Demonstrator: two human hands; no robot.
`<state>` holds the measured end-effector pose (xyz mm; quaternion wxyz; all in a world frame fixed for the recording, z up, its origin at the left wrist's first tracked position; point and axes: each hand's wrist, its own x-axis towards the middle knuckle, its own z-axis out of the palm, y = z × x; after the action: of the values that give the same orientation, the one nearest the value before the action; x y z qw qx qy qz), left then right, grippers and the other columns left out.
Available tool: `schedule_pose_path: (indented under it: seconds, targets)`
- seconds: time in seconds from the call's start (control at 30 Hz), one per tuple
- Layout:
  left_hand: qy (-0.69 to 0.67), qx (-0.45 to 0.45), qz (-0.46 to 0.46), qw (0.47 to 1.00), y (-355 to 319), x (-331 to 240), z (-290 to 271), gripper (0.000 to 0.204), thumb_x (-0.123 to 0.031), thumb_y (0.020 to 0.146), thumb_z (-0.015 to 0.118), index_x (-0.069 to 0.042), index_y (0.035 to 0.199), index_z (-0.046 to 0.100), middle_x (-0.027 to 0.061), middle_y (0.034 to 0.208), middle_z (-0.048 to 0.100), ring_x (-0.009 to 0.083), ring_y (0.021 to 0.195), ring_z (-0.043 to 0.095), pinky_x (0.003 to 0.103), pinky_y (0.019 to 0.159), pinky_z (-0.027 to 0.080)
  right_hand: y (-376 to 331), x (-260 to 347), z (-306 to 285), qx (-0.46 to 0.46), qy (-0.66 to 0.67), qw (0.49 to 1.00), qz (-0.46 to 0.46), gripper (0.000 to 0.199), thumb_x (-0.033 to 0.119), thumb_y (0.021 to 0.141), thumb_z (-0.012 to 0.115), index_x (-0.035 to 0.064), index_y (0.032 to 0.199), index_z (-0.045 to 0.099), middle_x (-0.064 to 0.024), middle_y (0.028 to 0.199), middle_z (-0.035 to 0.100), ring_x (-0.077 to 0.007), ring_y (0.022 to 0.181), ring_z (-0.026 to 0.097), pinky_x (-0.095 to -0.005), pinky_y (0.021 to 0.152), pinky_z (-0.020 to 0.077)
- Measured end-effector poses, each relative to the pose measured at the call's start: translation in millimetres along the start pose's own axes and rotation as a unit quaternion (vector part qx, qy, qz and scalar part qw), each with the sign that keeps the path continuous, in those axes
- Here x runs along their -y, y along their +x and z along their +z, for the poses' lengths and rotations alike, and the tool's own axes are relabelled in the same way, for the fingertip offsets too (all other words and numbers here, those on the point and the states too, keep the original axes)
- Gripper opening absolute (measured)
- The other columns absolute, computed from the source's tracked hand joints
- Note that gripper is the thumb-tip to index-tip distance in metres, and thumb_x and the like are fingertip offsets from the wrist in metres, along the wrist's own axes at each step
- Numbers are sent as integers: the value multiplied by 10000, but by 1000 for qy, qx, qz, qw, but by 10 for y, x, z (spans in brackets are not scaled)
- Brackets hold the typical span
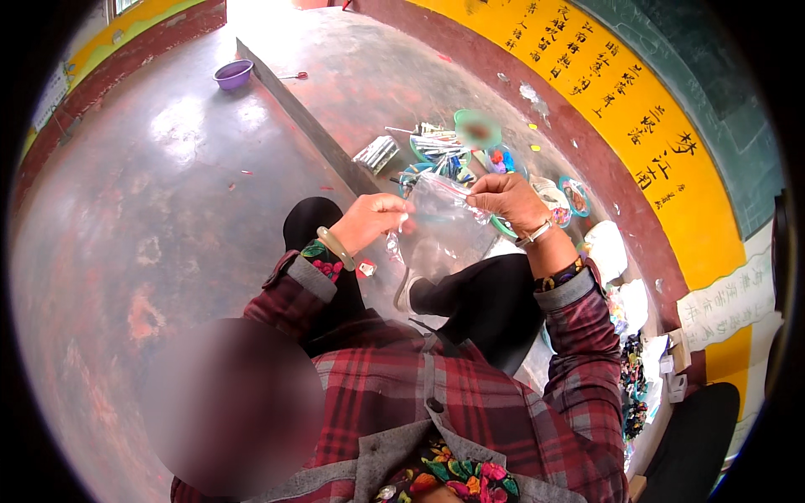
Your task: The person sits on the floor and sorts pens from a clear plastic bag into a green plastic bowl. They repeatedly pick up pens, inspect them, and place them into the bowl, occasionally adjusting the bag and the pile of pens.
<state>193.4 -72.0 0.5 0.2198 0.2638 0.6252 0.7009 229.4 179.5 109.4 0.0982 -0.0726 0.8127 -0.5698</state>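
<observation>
1. Main thing: clear plastic bag (pixel 442 207), up in the air between both hands, on the far side of the legs (pixel 490 306).
2. Right hand (pixel 507 201): thumb and fingers pinched on the bag's upper edge, at its 2 o'clock corner. Bag lies toward 9 o'clock from this hand.
3. Left hand (pixel 373 220): fingertips pressed together on a strip of crinkled plastic (pixel 392 245) dangling toward 6 o'clock; can't tell if it's part of the bag. Bag is toward 3 o'clock from here, just beside the fingertips; contact unclear.
4. Nearer hand: right, plainly touching it.
5. Axis: bag's upper edge, with a reddish line, slants from 10 to 4 o'clock. Body is limp and see-through, lower limit blurs into the background, so long axis can't be told.
6. Around the bag, on the floor (pixel 201 201): bundle of white sticks (pixel 376 155) at 10 o'clock, basket of pens (pixel 444 144) at 12, green bowl (pixel 471 120) at 1, small red-and-white box (pixel 366 268) at 8. Purple basin (pixel 233 77) well apart, toward 10.
</observation>
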Motion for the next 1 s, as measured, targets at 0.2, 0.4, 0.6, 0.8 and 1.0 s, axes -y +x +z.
schedule_pose_path:
  seconds: [0.2,0.4,0.6,0.8,1.0]
  targets:
    - [111,-303,155,934,40,78,-25,197,-103,886,536,14,1029,604,23,927,626,75,847,555,229,755,430,100,205,-6,-35,-91,993,-60,101,93,725,717,17,771,668,13,700,618,-66,642,521,-224,592,408]
    - [111,-262,205,937,8,-377,335,173,-127,912,523,18,965,602,21,911,605,58,829,522,209,707,424,417,245,98,-107,-40,987,-110,122,86,702,716,36,680,607,40,639,552,-45,614,478,-217,554,375]
    - [-189,-209,98,954,437,-385,123,212,-229,912,550,-41,1004,585,10,910,602,95,842,566,253,682,466,978,-108,617,-116,29,981,-150,167,101,734,698,41,685,551,24,619,518,-48,600,455,-218,528,382]
    - [-244,-211,35,946,737,2,-287,172,-180,912,541,-43,1004,587,21,911,611,104,819,585,258,675,483,1332,-515,754,-118,138,979,-92,173,89,734,714,56,694,549,34,672,537,-49,617,458,-212,528,378]
    - [-230,-189,-43,954,972,405,-503,162,-167,914,525,-32,959,602,20,892,615,106,804,587,246,659,486,1560,-940,672,-45,244,969,6,114,83,788,678,58,737,579,26,690,557,-54,621,489,-192,569,378]
